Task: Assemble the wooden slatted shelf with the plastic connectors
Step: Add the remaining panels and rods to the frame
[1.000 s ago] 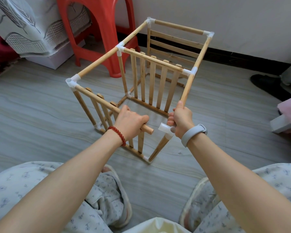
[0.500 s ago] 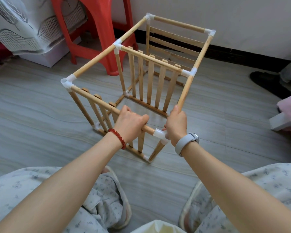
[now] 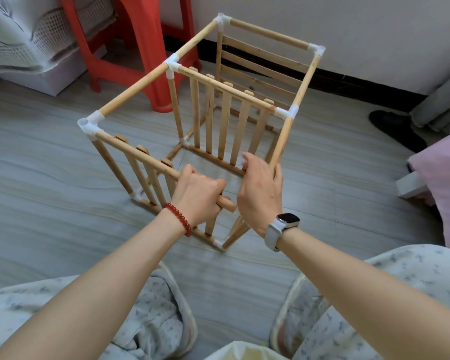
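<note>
The left hand [image 3: 196, 194] is clenched around the near top rail, a round pale wooden dowel [image 3: 151, 162], close to that rail's free end, which pokes out just past the knuckles toward the right hand [image 3: 260, 194]. The right hand lies palm-down over the near right corner of the frame, fingers curved over the top and thumb against the round wooden side rail [image 3: 283, 137] that runs away from it. The white plastic corner connector should sit under this palm, but it is hidden, so I cannot tell whether the hand is gripping it or only pressing on it.

The coming move turns on one line: the left hand's rail runs from the far left down toward the right hand, its long axis aimed at the covered corner, and its end is just beside the right palm. Seating it probably calls for a push along that axis, with the right hand bracing.

Beyond both hands stands the wooden slatted shelf frame [image 3: 226, 118] on the grey floor [image 3: 50, 178], with other white connectors [image 3: 90, 124] already fitted at its far corners. Farther out to the left is a red plastic stool [image 3: 143, 48].
</note>
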Demonstrator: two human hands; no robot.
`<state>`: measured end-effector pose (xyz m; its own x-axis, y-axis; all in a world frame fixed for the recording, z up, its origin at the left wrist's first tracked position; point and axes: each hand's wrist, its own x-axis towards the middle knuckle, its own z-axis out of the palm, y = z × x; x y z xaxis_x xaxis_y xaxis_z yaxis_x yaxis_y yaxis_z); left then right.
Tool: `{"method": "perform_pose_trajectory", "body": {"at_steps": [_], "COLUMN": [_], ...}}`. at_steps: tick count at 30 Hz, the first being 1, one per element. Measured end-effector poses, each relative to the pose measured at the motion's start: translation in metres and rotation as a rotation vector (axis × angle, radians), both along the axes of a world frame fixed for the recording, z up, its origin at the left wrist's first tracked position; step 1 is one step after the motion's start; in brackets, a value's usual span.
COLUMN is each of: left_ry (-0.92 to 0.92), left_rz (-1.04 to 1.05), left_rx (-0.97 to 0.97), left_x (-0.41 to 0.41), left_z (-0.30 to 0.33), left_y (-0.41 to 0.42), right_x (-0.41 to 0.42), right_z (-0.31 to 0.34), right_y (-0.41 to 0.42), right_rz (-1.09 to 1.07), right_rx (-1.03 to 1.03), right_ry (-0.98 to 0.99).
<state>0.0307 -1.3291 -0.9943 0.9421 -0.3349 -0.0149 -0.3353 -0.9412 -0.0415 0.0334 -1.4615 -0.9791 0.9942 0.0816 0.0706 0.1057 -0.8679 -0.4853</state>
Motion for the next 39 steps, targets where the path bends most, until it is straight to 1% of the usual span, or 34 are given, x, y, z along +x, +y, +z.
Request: {"method": "perform_pose_trajectory", "body": {"at_steps": [2, 4, 7, 13, 15, 18, 22, 25, 27, 30, 32, 33, 35, 37, 39], "left_ry": [0.010, 0.037, 0.060, 0.083, 0.086, -0.010, 0.103, 0.090, 0.120, 0.152, 0.219, 0.296, 0.516, 0.731, 0.874], "left_rz": [-0.047, -0.115, -0.174, -0.154, -0.156, -0.193, -0.151, -0.119, -0.095, -0.087, -0.101, -0.100, -0.057, 0.007, 0.041], "left_rx": [0.010, 0.013, -0.013, -0.053, -0.121, -0.248, -0.143, -0.114, -0.098, -0.066, -0.039, -0.024, -0.011, 0.014, 0.076], "left_x": [0.002, 0.006, 0.011, 0.017, 0.021, 0.026, 0.027, 0.023, 0.021, 0.016, 0.015, 0.015, 0.021, 0.033, 0.047], "left_z": [0.005, 0.011, 0.014, 0.010, 0.004, -0.007, -0.004, 0.001, 0.003, 0.009, 0.012, 0.014, 0.025, 0.043, 0.064], "left_y": [0.003, 0.007, 0.011, 0.013, 0.017, 0.020, 0.020, 0.016, 0.015, 0.011, 0.008, 0.008, 0.009, 0.009, 0.006], "right_x": [0.001, 0.000, -0.006, -0.006, -0.002, 0.002, 0.007, 0.005, 0.005, 0.004, 0.001, -0.001, 0.000, 0.008, 0.022], "right_z": [0.002, 0.003, 0.007, -0.006, -0.011, -0.015, -0.016, -0.014, -0.014, -0.015, -0.016, -0.016, -0.015, -0.010, -0.004], "right_y": [0.000, 0.001, 0.004, 0.005, 0.005, 0.005, 0.009, 0.008, 0.011, 0.008, 0.003, 0.000, -0.003, -0.008, -0.017], "right_rz": [-0.021, -0.004, -0.060, -0.098, -0.102, -0.097, -0.083, -0.083, -0.092, -0.078, -0.047, -0.035, -0.059, -0.139, -0.227], "right_rx": [0.012, -0.035, 0.002, 0.020, 0.016, 0.020, 0.015, 0.005, 0.017, 0.117, 0.225, 0.296, 0.480, 0.645, 0.740], "right_ry": [0.120, 0.159, 0.186, 0.150, 0.123, 0.094, 0.124, 0.159, 0.160, 0.140, 0.121, 0.121, 0.121, 0.082, 0.038]}}
